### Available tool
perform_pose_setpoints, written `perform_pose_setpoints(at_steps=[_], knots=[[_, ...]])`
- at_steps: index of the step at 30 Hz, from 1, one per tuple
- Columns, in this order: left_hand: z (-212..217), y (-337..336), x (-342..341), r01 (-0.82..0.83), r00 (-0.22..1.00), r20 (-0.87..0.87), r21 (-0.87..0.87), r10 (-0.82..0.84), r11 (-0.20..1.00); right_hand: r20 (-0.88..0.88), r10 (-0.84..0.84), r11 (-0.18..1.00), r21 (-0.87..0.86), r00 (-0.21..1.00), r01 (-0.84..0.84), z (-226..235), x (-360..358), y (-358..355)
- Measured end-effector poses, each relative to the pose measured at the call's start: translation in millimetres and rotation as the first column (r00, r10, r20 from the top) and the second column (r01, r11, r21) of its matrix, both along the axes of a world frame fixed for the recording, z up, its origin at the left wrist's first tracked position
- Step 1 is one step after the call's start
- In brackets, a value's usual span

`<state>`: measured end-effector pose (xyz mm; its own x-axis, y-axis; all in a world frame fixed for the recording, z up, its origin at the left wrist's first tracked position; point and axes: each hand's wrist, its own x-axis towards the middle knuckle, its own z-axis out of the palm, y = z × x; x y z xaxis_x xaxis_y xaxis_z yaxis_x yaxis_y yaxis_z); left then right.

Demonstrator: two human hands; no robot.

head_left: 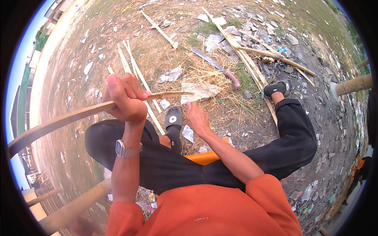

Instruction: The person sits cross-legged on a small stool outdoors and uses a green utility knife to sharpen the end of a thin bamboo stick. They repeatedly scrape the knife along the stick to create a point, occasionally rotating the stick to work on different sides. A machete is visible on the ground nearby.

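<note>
My left hand (125, 98) is closed around a long thin bamboo strip (67, 118) that runs from the far left edge across to the right, its tip near a scrap of paper. My right hand (196, 118) hangs lower with its fingers loosely apart and holds nothing, close to my left foot in a dark sandal (173, 117). A long machete (217, 66) with a reddish handle lies on the dry grass beyond the hands. I sit with knees spread in black trousers, with a metal watch (126, 149) on my left wrist.
Split bamboo strips (136, 70) and longer bamboo poles (271, 55) lie on the dry grass among scattered paper and litter. My right foot in a sandal (278, 87) rests beside the poles. Thick bamboo posts (71, 208) cross the lower left. Another post (354, 84) stands at right.
</note>
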<state>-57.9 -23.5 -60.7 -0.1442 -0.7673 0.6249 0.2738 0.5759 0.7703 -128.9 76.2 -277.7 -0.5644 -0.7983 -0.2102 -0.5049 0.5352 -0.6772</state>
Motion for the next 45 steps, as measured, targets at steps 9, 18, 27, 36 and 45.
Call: perform_pose_setpoints(at_steps=[9,18,27,36,45], knots=[[-0.1,-1.0,-0.1,0.016,1.0,0.016,-0.026,-0.015,1.0,0.232,-0.066,0.961,-0.246,0.97,0.124,41.2,0.2,-5.5],[2.3,-6.8,8.4,-0.085,0.996,0.01,0.051,0.085,0.995,-0.006,0.017,0.953,-0.303,1.0,-0.018,31.6,14.4,-18.3],[4.2,-5.8,-6.4,-0.044,0.999,-0.001,-0.028,0.044,0.999,0.063,-0.106,0.994,-0.02,0.992,0.108,-46.5,-18.6,20.5],[-0.4,-12.0,2.4,-0.091,0.996,-0.022,0.0,0.091,0.996,0.289,0.048,0.939,-0.339,0.956,0.055,32.8,3.0,-16.1],[1.2,-10.8,-4.5,-0.089,0.996,0.005,0.016,0.089,0.996,0.256,-0.043,0.993,-0.096,0.966,0.069,-28.3,-10.1,0.2]])
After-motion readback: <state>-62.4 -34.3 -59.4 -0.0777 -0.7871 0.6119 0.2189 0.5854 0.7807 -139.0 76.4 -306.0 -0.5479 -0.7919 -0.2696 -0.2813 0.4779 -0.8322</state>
